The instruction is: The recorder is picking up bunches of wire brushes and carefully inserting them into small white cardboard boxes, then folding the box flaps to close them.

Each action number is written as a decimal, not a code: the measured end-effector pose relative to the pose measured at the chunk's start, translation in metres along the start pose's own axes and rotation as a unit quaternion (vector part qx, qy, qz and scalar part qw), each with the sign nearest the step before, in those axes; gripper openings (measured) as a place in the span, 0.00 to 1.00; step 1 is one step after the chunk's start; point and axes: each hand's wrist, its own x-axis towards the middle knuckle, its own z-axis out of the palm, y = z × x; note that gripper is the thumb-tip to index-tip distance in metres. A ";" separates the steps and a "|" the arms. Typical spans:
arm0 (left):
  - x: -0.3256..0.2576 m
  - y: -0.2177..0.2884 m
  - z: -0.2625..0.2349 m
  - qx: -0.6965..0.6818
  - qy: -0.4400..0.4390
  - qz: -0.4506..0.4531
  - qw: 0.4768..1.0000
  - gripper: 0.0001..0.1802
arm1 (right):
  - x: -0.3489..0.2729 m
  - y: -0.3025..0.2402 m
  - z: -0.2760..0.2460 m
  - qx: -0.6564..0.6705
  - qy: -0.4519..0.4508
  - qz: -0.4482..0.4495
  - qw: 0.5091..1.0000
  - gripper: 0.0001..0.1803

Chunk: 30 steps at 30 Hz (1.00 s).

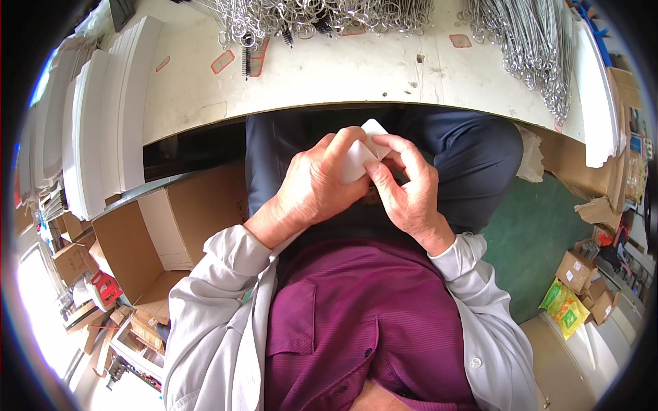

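Note:
Above my lap, just off the table's near edge, both hands hold a small white cardboard box point(354, 163), seen nearly end-on. My left hand point(308, 181) is wrapped round its left side. My right hand point(413, 192) pinches the box's right side near a raised white flap, thumb and fingers at its edge. The fingers cover part of the box, and whether anything is inside is hidden.
Looped metal wires, some with black bristles like brushes point(246, 60), lie along the table's point(308, 82) far side. Another wire bundle point(534, 58) lies at the right. Long white boxes point(127, 116) stand at the left, above an open brown carton point(161, 233).

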 end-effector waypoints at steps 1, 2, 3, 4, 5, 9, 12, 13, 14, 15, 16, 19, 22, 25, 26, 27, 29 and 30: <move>0.000 0.000 -0.001 0.001 0.007 -0.001 1.000 0.30 | 0.000 0.001 0.000 0.000 0.000 0.000 1.000 0.17; 0.000 0.000 -0.001 0.002 0.013 -0.002 1.000 0.30 | 0.001 0.002 -0.001 0.019 0.008 0.000 1.000 0.19; 0.000 0.000 -0.001 0.003 0.014 -0.002 1.000 0.30 | 0.001 0.003 -0.001 0.038 0.017 0.001 0.999 0.21; 0.000 0.000 -0.001 0.000 0.015 -0.003 1.000 0.30 | 0.002 0.001 -0.001 0.062 0.018 0.008 0.998 0.23; 0.000 0.000 -0.001 -0.002 0.017 -0.003 1.000 0.30 | 0.002 -0.001 -0.001 0.063 0.018 0.008 0.998 0.23; 0.000 -0.002 0.003 0.004 0.025 0.011 1.000 0.30 | 0.005 -0.003 -0.002 0.159 0.038 0.073 0.984 0.22; -0.001 -0.001 0.003 0.007 0.022 0.005 1.000 0.30 | 0.005 -0.001 -0.007 0.139 0.003 0.112 0.984 0.16; 0.000 0.000 0.002 0.008 0.019 0.004 1.000 0.30 | 0.006 -0.001 -0.007 0.139 0.003 0.112 0.984 0.16; 0.000 0.001 0.002 0.009 0.017 0.003 1.000 0.30 | 0.006 -0.001 -0.008 0.140 -0.002 0.111 0.984 0.16; 0.001 0.001 0.002 0.009 0.017 0.003 1.000 0.30 | 0.006 -0.001 -0.008 0.141 -0.008 0.109 0.984 0.16; 0.000 0.001 0.001 0.007 0.017 0.002 1.000 0.30 | 0.006 -0.001 -0.008 0.142 -0.008 0.109 0.984 0.16; 0.000 0.000 0.002 0.008 0.019 0.004 1.000 0.30 | 0.006 -0.002 -0.007 0.150 -0.006 0.118 0.982 0.15; 0.000 0.000 0.001 0.009 0.017 0.004 1.000 0.30 | 0.006 -0.001 -0.007 0.140 -0.007 0.116 0.983 0.14; 0.000 -0.002 0.003 0.010 0.019 0.003 1.000 0.31 | 0.007 0.000 -0.007 0.150 -0.006 0.123 0.981 0.13; 0.000 -0.002 0.003 0.013 0.024 0.006 1.000 0.31 | 0.009 -0.001 -0.008 0.144 -0.009 0.127 0.981 0.13; -0.001 -0.002 0.003 0.013 0.024 0.006 1.000 0.31 | 0.010 -0.002 -0.008 0.137 -0.012 0.131 0.982 0.12; -0.002 -0.002 0.003 0.026 0.021 0.001 0.999 0.31 | 0.011 -0.002 -0.008 0.137 -0.010 0.137 0.981 0.11; -0.002 -0.001 0.003 0.027 0.021 0.000 0.999 0.31 | 0.011 -0.002 -0.008 0.137 -0.008 0.143 0.980 0.11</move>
